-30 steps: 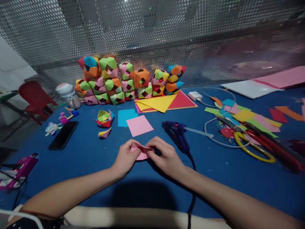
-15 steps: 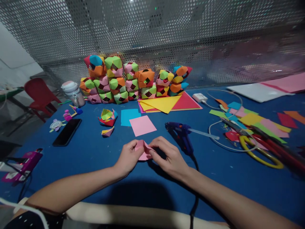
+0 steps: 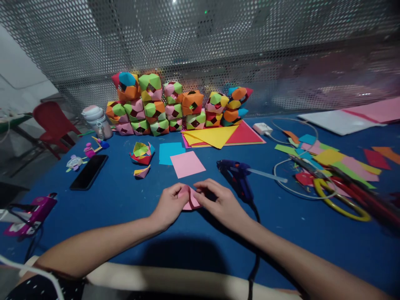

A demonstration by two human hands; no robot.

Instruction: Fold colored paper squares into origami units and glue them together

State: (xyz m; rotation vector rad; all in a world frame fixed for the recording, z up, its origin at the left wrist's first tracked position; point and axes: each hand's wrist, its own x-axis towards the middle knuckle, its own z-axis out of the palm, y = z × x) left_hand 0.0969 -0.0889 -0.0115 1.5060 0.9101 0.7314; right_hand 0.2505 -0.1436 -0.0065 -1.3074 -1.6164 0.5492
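Note:
A small piece of pink paper (image 3: 191, 202), partly folded, is between my two hands just above the blue table. My left hand (image 3: 170, 205) pinches its left side, thumb on top. My right hand (image 3: 220, 204) grips the right side between thumb and fingers; some fingertips are hidden. Beyond them lie a flat pink paper square (image 3: 188, 164) and a blue paper square (image 3: 170, 153) that it overlaps. Left of these sit a partly built folded-paper piece (image 3: 142, 153) and a small folded paper unit (image 3: 141, 171).
Right of my hands lies a blue glue gun (image 3: 239, 175), its cord running to the front edge. Paper scraps (image 3: 337, 160) and yellow-handled scissors (image 3: 342, 204) are farther right. Stacked paper balls (image 3: 156, 110) line the back. A phone (image 3: 89, 172) and bottle (image 3: 96, 121) stand left.
The flaps of the pink paper, raised half a second ago, now lie flatter with a fold line between them. My right fingers have shifted slightly; both hands stay in place.

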